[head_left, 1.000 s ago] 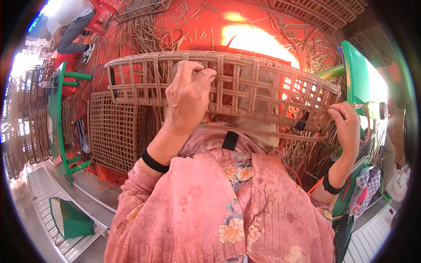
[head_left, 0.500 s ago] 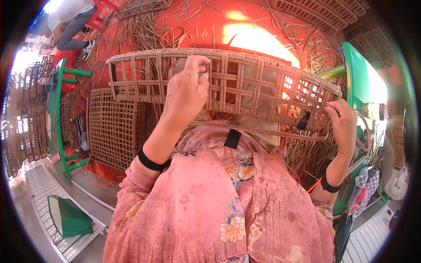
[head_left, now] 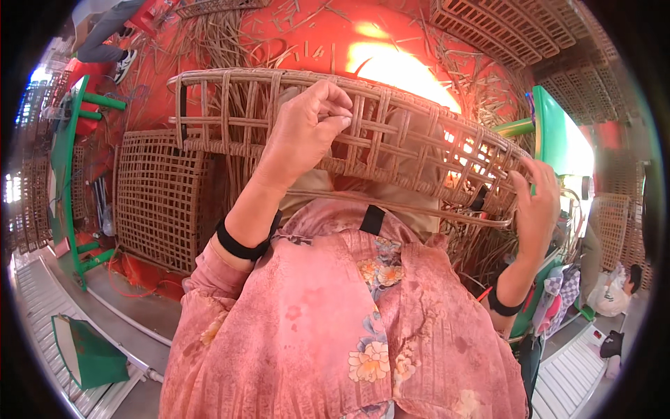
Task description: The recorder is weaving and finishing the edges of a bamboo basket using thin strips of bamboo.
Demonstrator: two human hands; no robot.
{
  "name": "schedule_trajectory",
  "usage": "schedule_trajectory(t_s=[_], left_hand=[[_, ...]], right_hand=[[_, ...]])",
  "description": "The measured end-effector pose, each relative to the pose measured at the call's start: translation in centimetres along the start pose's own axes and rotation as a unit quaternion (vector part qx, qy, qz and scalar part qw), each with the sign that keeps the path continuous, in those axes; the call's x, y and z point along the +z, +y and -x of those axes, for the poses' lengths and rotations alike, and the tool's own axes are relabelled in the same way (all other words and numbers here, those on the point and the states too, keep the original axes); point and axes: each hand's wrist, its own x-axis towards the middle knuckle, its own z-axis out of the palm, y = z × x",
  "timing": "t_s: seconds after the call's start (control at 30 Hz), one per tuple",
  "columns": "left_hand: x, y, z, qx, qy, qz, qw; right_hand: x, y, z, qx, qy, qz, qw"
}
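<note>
A long brown wicker basket frame [head_left: 391, 140] with open square gaps lies across my lap, its right end lower than its left. My left hand [head_left: 307, 129] is over the front of its woven side near the upper rim, fingers curled into a pinch; what they hold, if anything, is hidden. At the right end corner, my right hand [head_left: 537, 199] has thumb and fingers on the wicker edge. A thin cane strand [head_left: 576, 202] curves out beside that hand. Black ties [head_left: 479, 198] mark the frame near its right end.
A finished-looking woven panel [head_left: 157, 199] stands at the left. Green metal supports [head_left: 64, 178] flank me on the left and right. Cane scraps [head_left: 499, 98] litter the red floor ahead. Another person's leg [head_left: 112, 38] shows at the far left. A green box-like object [head_left: 91, 353] rests at lower left.
The view has shifted a little. My left hand has moved slightly right along the rim, still curled. My right hand has turned at the corner, and the basket frame tilts more down toward the right.
</note>
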Motion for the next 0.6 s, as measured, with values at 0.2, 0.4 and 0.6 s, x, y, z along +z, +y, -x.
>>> schedule_trajectory(t_s=[0.2,0.4,0.6], left_hand=[[-6.1,3.4,3.8,0.142,0.128,-0.072,0.979],[-9.2,6.5,7.2,0.269,0.243,0.005,0.932],[-7.3,4.1,4.4,0.163,0.165,-0.18,0.956]], right_hand=[[2.8,-11.5,-3.0,-0.136,-0.04,-0.303,0.942],[7.3,-20.3,-5.8,-0.254,-0.14,-0.522,0.802],[4.4,-17.3,-4.2,-0.15,-0.147,-0.415,0.885]])
